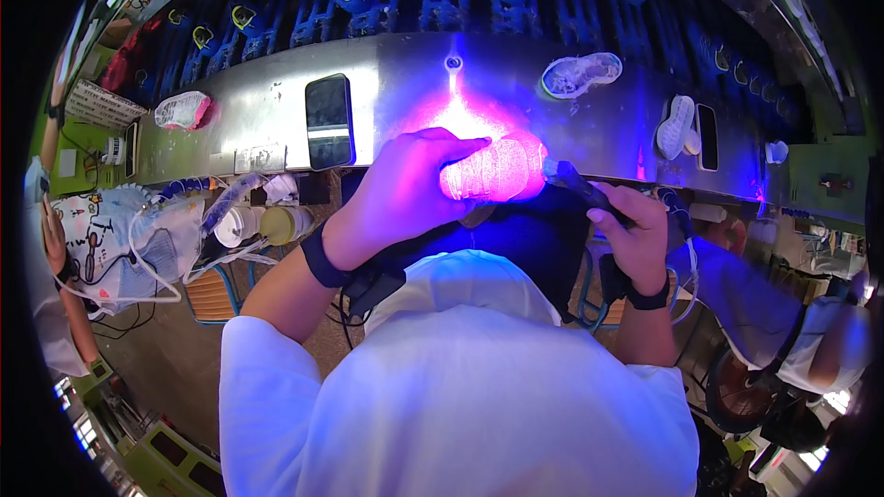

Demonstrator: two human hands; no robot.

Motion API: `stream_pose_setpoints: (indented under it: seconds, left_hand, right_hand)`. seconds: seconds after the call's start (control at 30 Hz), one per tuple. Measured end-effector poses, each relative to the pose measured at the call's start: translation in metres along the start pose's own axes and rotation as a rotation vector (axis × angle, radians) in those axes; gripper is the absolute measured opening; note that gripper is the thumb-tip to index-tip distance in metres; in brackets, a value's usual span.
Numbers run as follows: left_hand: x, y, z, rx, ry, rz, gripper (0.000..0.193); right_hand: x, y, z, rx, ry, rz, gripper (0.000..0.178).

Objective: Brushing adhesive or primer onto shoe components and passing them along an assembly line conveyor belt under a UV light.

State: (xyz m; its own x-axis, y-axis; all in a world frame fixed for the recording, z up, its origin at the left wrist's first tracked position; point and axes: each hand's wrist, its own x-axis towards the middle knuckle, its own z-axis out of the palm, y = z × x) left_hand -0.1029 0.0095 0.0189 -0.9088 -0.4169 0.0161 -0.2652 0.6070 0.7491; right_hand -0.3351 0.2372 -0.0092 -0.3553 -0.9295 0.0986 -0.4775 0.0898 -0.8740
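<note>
Left hand (pixel 396 186): fingers clamped on a shoe piece (pixel 497 170), frame centre, at the near edge of the worktop (pixel 249 83) (washed out pink by the light, so no marking readable on it). Right hand (pixel 635 232): fingers closed round a dark-handled brush (pixel 582 188), tip at the piece's right edge; can't tell if touching. Printed lettering shows on the white box (pixel 103 105), upper left.

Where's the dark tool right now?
In the head view, the dark tool is in the right hand, right of centre, its tip beside the glowing piece.
</note>
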Motion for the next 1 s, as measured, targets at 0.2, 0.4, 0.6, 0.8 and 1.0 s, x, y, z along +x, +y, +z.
stream_pose_setpoints:
  seconds: [0.2, 0.4, 0.6, 0.8, 1.0]
  left_hand:
    - [-0.004, -0.002, 0.013, -0.445, -0.104, -0.111, 0.072]
    - [-0.001, 0.002, 0.03, -0.684, -0.199, -0.245, 0.07]
    - [-0.007, 0.004, 0.035, -0.879, -0.084, -0.388, 0.035]
    - [-0.003, -0.006, 0.036, -0.699, -0.118, -0.475, 0.035]
    - [0.002, 0.003, 0.041, -0.836, -0.064, -0.485, 0.037]
  right_hand:
    - [-0.001, 0.004, 0.013, 0.388, 0.029, 0.294, 0.034]
    - [0.019, -0.003, -0.003, 0.156, 0.08, 0.135, 0.032]
    - [0.017, 0.001, -0.007, 0.238, -0.023, 0.155, 0.031]
    - [0.0, 0.016, 0.018, 0.23, 0.053, 0.144, 0.029]
    - [-0.015, 0.017, -0.002, 0.337, -0.14, 0.339, 0.033]
